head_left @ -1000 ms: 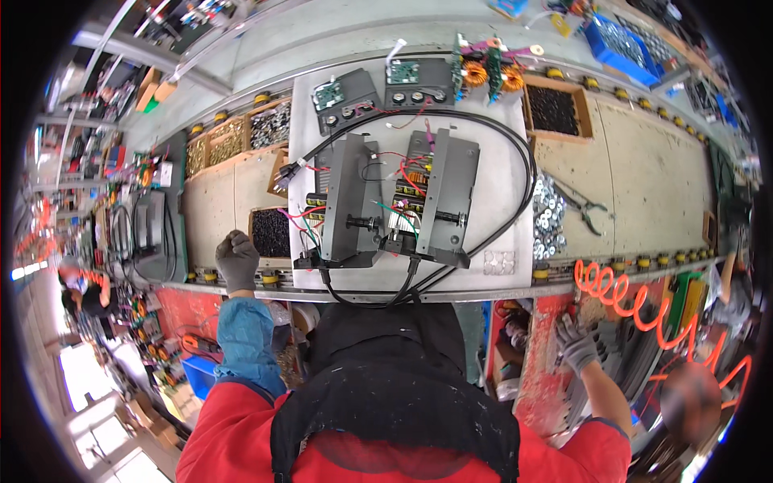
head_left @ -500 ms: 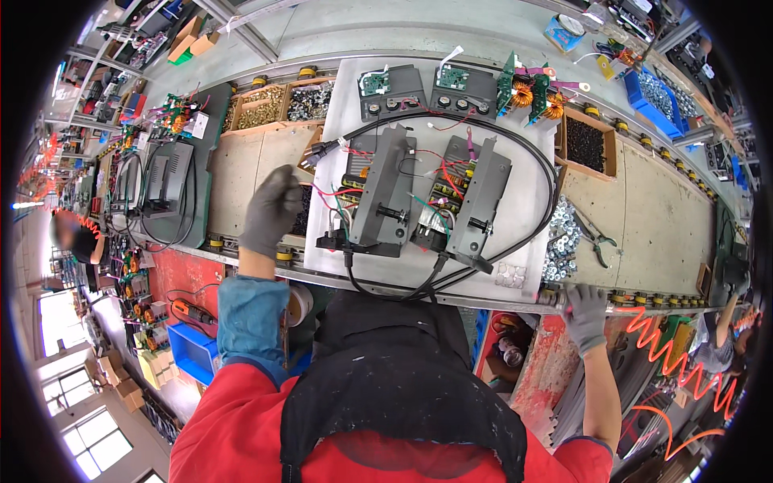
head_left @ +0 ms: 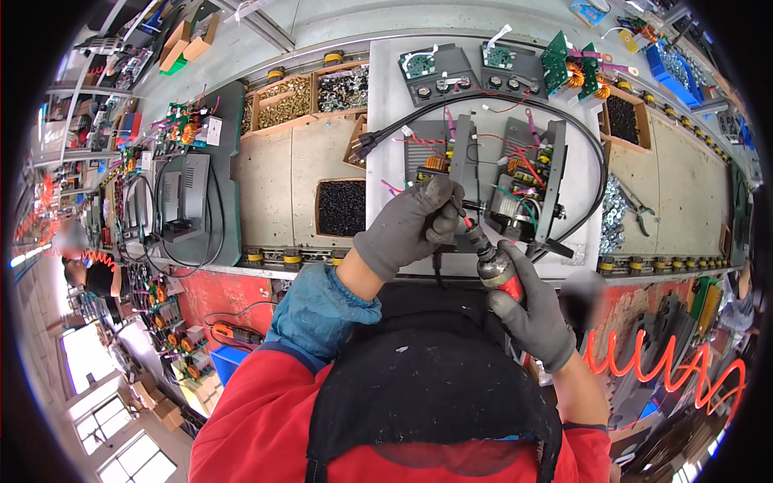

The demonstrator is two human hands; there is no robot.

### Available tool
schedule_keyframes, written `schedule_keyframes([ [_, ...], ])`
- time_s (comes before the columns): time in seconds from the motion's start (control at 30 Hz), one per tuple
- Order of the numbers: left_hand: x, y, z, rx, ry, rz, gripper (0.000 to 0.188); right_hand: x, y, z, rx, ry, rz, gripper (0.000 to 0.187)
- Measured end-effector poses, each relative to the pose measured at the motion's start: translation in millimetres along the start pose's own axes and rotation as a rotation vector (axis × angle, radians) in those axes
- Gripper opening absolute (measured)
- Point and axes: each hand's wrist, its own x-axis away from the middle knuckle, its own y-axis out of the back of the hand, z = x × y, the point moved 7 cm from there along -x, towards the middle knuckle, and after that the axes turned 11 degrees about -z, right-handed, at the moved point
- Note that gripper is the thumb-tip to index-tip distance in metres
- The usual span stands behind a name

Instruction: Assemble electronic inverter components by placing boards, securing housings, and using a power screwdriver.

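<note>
My right hand (head_left: 538, 318) wraps around a red-and-black power screwdriver (head_left: 504, 278), its bit angled up and left. At the bit's tip, my gloved left hand (head_left: 407, 225) is closed in a pinch; whatever small thing its fingers hold is hidden. Both hands are over the near edge of two grey metal housings (head_left: 465, 157) with coils, circuit parts and red, green and white wires inside. My left hand partly covers the left housing. A black power cord with a plug (head_left: 366, 145) loops around them on a white sheet (head_left: 378, 80).
Black screws fill a bin (head_left: 342, 207) left of the sheet; brass-coloured fasteners (head_left: 283, 105) lie in bins behind. Pliers (head_left: 641, 216) rest right of loose metal hardware (head_left: 612, 217). A coiled orange hose (head_left: 644, 362) hangs at right. Panels with green boards (head_left: 419, 64) stand at the back.
My right hand has come from the bench's front edge to the middle, with the screwdriver now in plain view. My left hand has moved right to the bit's tip. The view has shifted.
</note>
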Motion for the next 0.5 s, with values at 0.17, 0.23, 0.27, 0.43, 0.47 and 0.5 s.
schedule_keyframes([
  [0.17,2.8,26.9,-25.1,-0.323,-0.061,-0.094,0.038,3.3,-28.9,3.8,-0.015,-0.079,-0.031,0.069],
  [0.23,3.9,29.5,-39.0,-0.57,-0.16,-0.099,0.04,7.8,-38.7,0.4,-0.071,-0.121,-0.035,0.069],
  [0.27,2.8,30.6,-38.4,-0.567,-0.104,-0.095,0.039,11.8,-44.8,-3.3,-0.163,-0.172,-0.031,0.069],
  [0.43,-11.5,3.1,-1.0,-0.412,0.145,0.083,0.044,44.2,-57.6,-20.0,-0.484,-0.256,-0.229,0.073],
  [0.47,-14.8,-6.4,9.9,-0.371,0.206,0.13,0.046,50.6,-57.5,-24.2,-0.513,-0.234,-0.293,0.074],
  [0.5,-18.3,-9.8,20.0,-0.419,0.232,0.074,0.046,58.3,-60.6,-31.7,-0.588,-0.274,-0.333,0.078],
])
